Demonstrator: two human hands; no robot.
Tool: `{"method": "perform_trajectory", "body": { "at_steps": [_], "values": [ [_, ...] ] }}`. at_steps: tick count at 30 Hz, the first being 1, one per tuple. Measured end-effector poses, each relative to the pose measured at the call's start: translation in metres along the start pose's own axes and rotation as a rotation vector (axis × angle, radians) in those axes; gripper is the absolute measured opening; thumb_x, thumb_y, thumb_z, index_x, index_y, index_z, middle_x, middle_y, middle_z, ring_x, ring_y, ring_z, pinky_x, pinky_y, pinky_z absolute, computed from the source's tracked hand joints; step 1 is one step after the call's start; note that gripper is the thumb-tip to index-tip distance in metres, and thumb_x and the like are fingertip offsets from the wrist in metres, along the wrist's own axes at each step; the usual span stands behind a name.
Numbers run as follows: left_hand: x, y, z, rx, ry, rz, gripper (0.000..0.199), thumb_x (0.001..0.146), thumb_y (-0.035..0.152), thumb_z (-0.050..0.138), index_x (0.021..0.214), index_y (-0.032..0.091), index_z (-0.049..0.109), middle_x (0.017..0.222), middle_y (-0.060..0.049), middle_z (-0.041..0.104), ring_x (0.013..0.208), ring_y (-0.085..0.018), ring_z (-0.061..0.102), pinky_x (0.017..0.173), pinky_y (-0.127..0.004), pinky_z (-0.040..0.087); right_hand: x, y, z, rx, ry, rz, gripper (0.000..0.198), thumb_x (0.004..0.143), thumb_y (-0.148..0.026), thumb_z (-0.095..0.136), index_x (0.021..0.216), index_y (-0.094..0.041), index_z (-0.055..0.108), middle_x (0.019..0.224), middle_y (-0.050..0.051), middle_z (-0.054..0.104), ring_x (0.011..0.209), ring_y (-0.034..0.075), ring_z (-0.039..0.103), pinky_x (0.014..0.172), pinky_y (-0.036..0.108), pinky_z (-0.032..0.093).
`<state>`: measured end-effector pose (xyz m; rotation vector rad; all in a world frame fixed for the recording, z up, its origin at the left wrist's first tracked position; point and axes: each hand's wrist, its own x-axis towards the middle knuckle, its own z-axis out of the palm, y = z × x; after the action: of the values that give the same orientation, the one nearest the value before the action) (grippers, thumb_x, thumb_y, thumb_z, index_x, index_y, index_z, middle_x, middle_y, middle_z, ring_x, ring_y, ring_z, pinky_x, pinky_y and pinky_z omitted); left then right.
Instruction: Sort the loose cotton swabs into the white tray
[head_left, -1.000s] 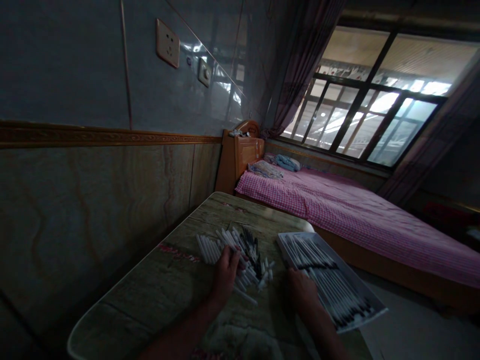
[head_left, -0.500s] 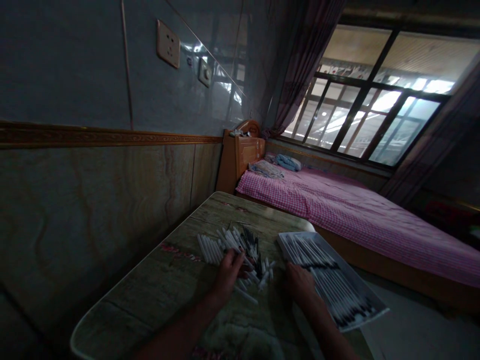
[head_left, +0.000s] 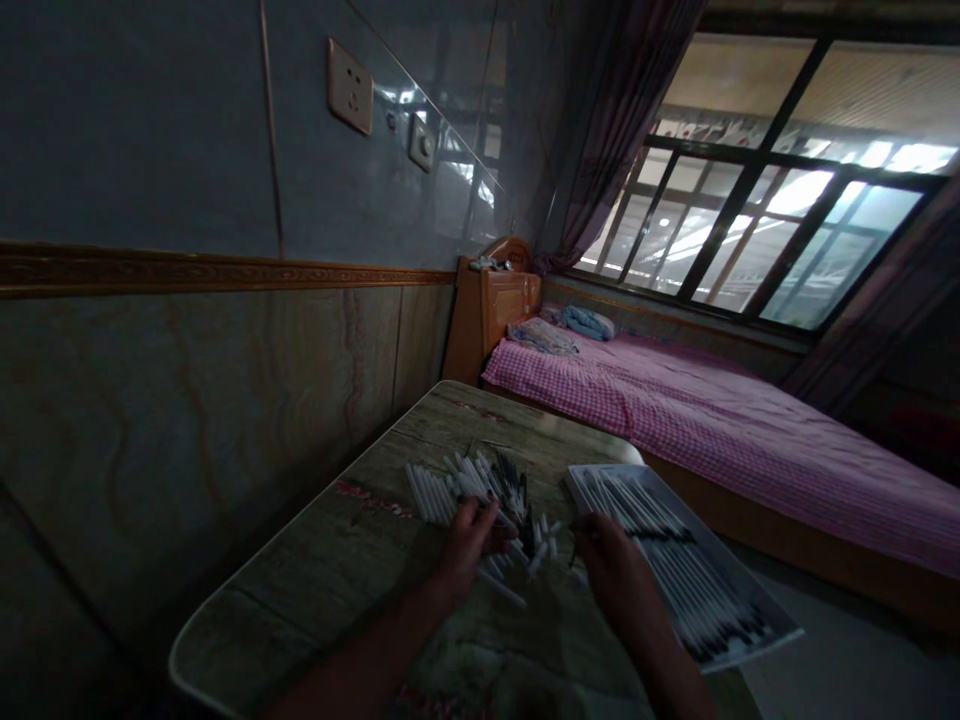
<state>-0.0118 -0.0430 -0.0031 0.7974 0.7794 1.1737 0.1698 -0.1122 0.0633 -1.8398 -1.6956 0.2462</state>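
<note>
My left hand (head_left: 469, 550) is over a loose pile of white pen barrels (head_left: 431, 495), its thumb and fingers closed around a white barrel that slants out past the fingertips. Dark slim pen parts (head_left: 510, 475) lie at the back of the pile, and short white pieces (head_left: 546, 540) are scattered on its right. Between the pile and the tray, my right hand (head_left: 611, 565) has its fingers pinched together, with something small and dark at the tips that I cannot make out. The tray (head_left: 750, 590) beside it holds rows of white pens with black ends (head_left: 675, 575).
The pile and tray are on a marble-patterned table (head_left: 315, 590) with rounded corners; the tray sits along its right edge. A tiled wall (head_left: 225, 380) runs along the left. Behind the table stands a bed (head_left: 675, 400) with a pink checked cover, below a window (head_left: 750, 200).
My right hand's fingers have drawn into a pinch with a small dark thing showing at the tips. My left hand stays on the pile. The whole view has shifted slightly.
</note>
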Motion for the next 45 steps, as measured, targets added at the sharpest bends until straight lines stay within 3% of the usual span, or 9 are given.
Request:
{"method": "perform_trajectory", "body": {
  "at_steps": [3, 6, 12, 17, 27, 34, 39, 42, 45],
  "values": [
    [0.001, 0.000, -0.001, -0.021, 0.011, -0.008, 0.035, 0.070, 0.050, 0.068, 0.083, 0.021, 0.053, 0.079, -0.003, 0.074, 0.069, -0.020, 0.071, 0.057, -0.027, 0.053, -0.008, 0.009, 0.014, 0.200, 0.029, 0.046, 0.022, 0.087, -0.036, 0.040, 0.091, -0.022, 0.056, 0.084, 0.006, 0.069, 0.074, 0.019, 0.065, 0.064, 0.026, 0.048],
    [0.003, -0.002, -0.003, -0.067, 0.016, -0.015, 0.033, 0.070, 0.046, 0.070, 0.084, 0.021, 0.053, 0.080, -0.003, 0.074, 0.070, -0.019, 0.071, 0.060, -0.028, 0.055, -0.015, 0.026, 0.032, 0.241, 0.052, 0.050, 0.025, 0.087, -0.039, 0.042, 0.094, -0.020, 0.057, 0.092, 0.008, 0.070, 0.080, 0.020, 0.066, 0.069, 0.026, 0.049],
    [0.004, -0.005, -0.004, -0.165, 0.020, -0.035, 0.035, 0.069, 0.040, 0.074, 0.087, 0.018, 0.055, 0.084, -0.005, 0.073, 0.075, -0.020, 0.072, 0.068, -0.031, 0.058, -0.021, 0.037, 0.053, -0.166, -0.065, 0.061, 0.030, 0.091, -0.030, 0.042, 0.106, -0.022, 0.067, 0.098, 0.008, 0.071, 0.088, 0.021, 0.067, 0.074, 0.026, 0.048],
    [0.004, -0.003, -0.004, -0.247, 0.012, -0.044, 0.029, 0.071, 0.036, 0.074, 0.085, 0.019, 0.054, 0.082, -0.003, 0.072, 0.075, -0.020, 0.072, 0.072, -0.033, 0.059, -0.021, 0.008, 0.053, -0.255, -0.135, -0.075, 0.037, 0.094, -0.023, 0.038, 0.122, -0.025, 0.061, 0.112, 0.007, 0.070, 0.098, 0.019, 0.066, 0.079, 0.022, 0.046],
    [0.002, 0.002, -0.003, -0.360, 0.076, -0.072, 0.023, 0.074, 0.027, 0.072, 0.083, 0.018, 0.054, 0.080, -0.005, 0.073, 0.073, -0.020, 0.072, 0.068, -0.032, 0.059, -0.026, 0.000, 0.051, -0.274, -0.151, -0.041, 0.036, 0.094, -0.025, 0.038, 0.119, -0.026, 0.064, 0.105, 0.006, 0.072, 0.092, 0.019, 0.069, 0.074, 0.022, 0.046],
    [0.002, 0.000, -0.004, -0.207, 0.017, -0.013, 0.028, 0.073, 0.039, 0.071, 0.084, 0.021, 0.052, 0.082, -0.003, 0.073, 0.075, -0.020, 0.072, 0.071, -0.033, 0.058, -0.026, -0.004, 0.044, -0.330, -0.161, -0.043, 0.035, 0.094, -0.025, 0.038, 0.118, -0.029, 0.065, 0.105, 0.005, 0.072, 0.088, 0.016, 0.069, 0.071, 0.021, 0.045],
    [-0.001, -0.001, -0.001, -0.001, -0.021, 0.036, 0.040, 0.066, 0.048, 0.075, 0.084, 0.019, 0.054, 0.076, -0.003, 0.072, 0.066, -0.020, 0.070, 0.059, -0.029, 0.056, -0.026, -0.015, 0.037, -0.424, -0.119, -0.101, 0.033, 0.092, -0.021, 0.040, 0.112, -0.029, 0.066, 0.097, 0.004, 0.073, 0.081, 0.016, 0.068, 0.063, 0.020, 0.042],
    [-0.005, -0.002, 0.003, -0.014, -0.054, 0.012, 0.041, 0.062, 0.045, 0.079, 0.083, 0.016, 0.059, 0.074, -0.003, 0.071, 0.066, -0.019, 0.069, 0.055, -0.026, 0.055, -0.025, -0.022, 0.033, -0.237, -0.098, -0.135, 0.033, 0.093, -0.026, 0.042, 0.116, -0.028, 0.064, 0.098, 0.005, 0.073, 0.088, 0.018, 0.067, 0.071, 0.023, 0.044],
    [-0.006, 0.002, 0.004, -0.202, -0.038, -0.070, 0.031, 0.066, 0.033, 0.080, 0.082, 0.015, 0.062, 0.077, -0.004, 0.072, 0.067, -0.017, 0.070, 0.058, -0.024, 0.056, -0.020, -0.017, 0.024, 0.174, -0.042, -0.073, 0.044, 0.095, -0.043, 0.033, 0.127, -0.024, 0.057, 0.109, 0.007, 0.070, 0.093, 0.019, 0.065, 0.078, 0.027, 0.047]
  ]
}}
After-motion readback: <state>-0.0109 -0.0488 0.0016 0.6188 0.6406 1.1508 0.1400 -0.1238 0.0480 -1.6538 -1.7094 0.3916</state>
